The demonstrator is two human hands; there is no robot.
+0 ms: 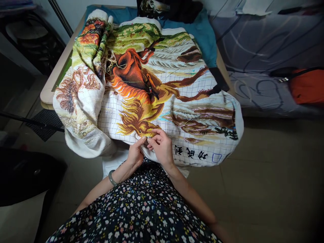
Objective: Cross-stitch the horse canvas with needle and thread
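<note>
A large cross-stitch canvas [162, 114] with a stitched horse and a printed blue grid spreads over the table and hangs toward my lap. My left hand [135, 153] is closed on its near edge, thumb on top beside the horse's head and fingers underneath. Just right of that thumb, my right hand [162, 146] pinches thumb and forefinger together close to the cloth. Whatever is in that pinch is too small to make out. Loose yellow threads [115, 64] lie across the upper left of the picture. Dark characters [191, 153] show along the near right edge.
A wooden-edged table [48, 89] carries the canvas over a teal cloth [206, 44]. Canvas folds [81, 125] bunch at the left. A grey patterned sofa [248, 50] with an orange item [307, 86] stands right. Dark stools [32, 37] are at the far left.
</note>
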